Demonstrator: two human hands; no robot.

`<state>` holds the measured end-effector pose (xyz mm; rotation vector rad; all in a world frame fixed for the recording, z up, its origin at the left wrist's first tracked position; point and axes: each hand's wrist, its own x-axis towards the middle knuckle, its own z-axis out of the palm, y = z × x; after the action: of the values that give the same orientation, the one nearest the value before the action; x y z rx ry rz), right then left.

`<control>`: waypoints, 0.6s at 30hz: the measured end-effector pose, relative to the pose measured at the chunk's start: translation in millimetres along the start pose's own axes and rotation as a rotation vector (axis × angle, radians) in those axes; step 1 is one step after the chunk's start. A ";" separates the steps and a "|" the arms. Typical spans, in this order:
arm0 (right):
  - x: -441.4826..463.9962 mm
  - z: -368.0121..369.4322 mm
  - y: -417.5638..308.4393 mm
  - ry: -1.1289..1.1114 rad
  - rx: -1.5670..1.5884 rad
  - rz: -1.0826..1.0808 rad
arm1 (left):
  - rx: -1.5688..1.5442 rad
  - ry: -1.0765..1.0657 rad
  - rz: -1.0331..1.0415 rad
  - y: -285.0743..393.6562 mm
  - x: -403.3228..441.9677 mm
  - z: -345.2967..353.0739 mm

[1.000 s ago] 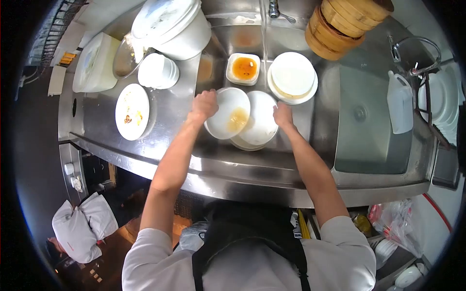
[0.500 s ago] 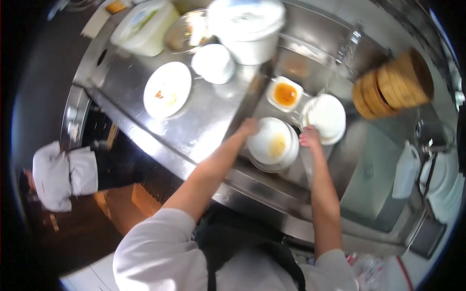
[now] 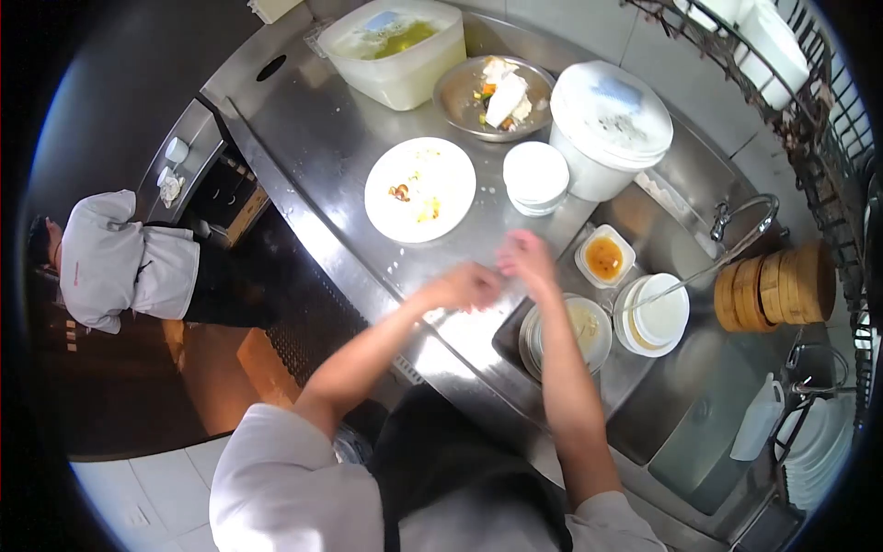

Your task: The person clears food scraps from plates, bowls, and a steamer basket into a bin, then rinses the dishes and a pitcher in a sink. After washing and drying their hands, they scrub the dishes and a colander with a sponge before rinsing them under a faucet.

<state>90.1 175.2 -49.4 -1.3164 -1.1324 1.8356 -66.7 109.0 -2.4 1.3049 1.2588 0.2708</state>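
My left hand (image 3: 466,287) and my right hand (image 3: 527,258) hover close together over the metal counter near the sink edge, blurred by motion. Nothing shows in either hand; the fingers look loosely apart. Beyond them lies a large white plate (image 3: 448,210) with food scraps. A stack of small white bowls (image 3: 536,173) stands just past my right hand. Below my right forearm, stacked dishes (image 3: 591,339) sit in the sink, partly hidden by the arm. To their right are a square dish of orange sauce (image 3: 604,258) and another stack of white dishes (image 3: 660,313).
A lidded white bucket (image 3: 612,129), a metal bowl of scraps (image 3: 471,92) and a plastic tub (image 3: 395,51) line the back. Bamboo steamers (image 3: 777,287), a faucet (image 3: 722,221) and a water-filled basin (image 3: 704,432) are at right. Another person (image 3: 129,258) stands at left.
Both hands have left the dishes in the sink and moved left and together over the counter. The view has turned, so the counter and rack show more. The other person remains at left.
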 end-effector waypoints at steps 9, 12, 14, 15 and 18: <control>77.2 111.3 6.8 0.007 -0.032 0.153 | -0.251 0.773 -0.200 -136.9 0.1 -222.6; 40.9 107.8 4.4 0.079 0.046 0.119 | -0.399 0.544 -0.156 -116.9 -32.8 -201.9; 24.8 101.2 25.3 0.081 0.249 0.087 | -0.407 0.539 -0.217 -116.7 -52.7 -177.9; 2.4 99.8 21.0 0.075 0.376 0.123 | -0.413 0.440 -0.226 -99.0 -72.5 -160.0; -50.6 82.7 47.8 0.124 0.579 0.163 | -0.446 0.396 -0.177 -82.7 -99.7 -105.7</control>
<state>28.5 86.9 -58.6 -1.1730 -0.3828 1.9619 -227.6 64.9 7.6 0.7714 1.5277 0.6662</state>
